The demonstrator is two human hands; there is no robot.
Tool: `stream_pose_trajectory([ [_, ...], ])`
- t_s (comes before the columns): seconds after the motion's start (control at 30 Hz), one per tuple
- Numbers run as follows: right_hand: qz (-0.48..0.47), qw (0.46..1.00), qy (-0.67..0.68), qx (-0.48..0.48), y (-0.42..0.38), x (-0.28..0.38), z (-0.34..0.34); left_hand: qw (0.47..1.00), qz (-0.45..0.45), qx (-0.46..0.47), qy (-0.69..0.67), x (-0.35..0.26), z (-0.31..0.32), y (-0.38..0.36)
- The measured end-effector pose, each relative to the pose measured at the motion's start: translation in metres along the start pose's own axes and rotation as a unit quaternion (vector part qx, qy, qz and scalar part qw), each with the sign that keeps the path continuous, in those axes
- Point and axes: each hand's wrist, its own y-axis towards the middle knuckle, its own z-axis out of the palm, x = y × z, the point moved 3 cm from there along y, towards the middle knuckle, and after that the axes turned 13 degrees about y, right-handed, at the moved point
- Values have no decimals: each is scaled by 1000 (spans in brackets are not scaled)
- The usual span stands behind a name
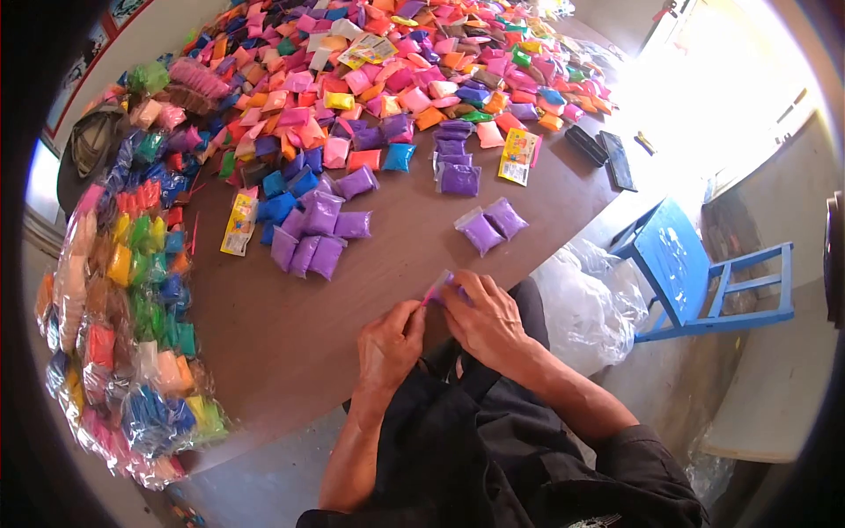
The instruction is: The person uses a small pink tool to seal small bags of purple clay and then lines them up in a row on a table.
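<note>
At the table's near edge, my left hand point(390, 345) pinches the lower end of a thin pink stick point(429, 294). Close beside it, my right hand point(484, 319) is closed on a small purple packet point(443, 283), partly hidden by the fingers; the stick lies against this packet. Two purple packets point(481, 232) lie together just beyond my hands. To the left sits a small heap of purple packets point(319, 216) with blue packets point(280, 207) behind it. A short row of purple packets point(459, 179) lies farther back, near a yellow printed card point(518, 157).
A large pile of colourful packets point(422, 79) covers the far side of the brown table point(290, 343). Clear bags of packets point(132, 326) line its left edge. A black case point(587, 145) lies at right. Beyond that edge stand a plastic bag point(588, 304) and a blue chair point(678, 264).
</note>
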Motion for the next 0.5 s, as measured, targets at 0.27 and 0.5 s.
stream_pose_trajectory([
  [0.27,34,999,7,41,1,-2,1,985,38,95,141,2,2,12],
  [0.5,51,998,24,39,-1,-1,4,990,61,68,105,-5,3,25],
])
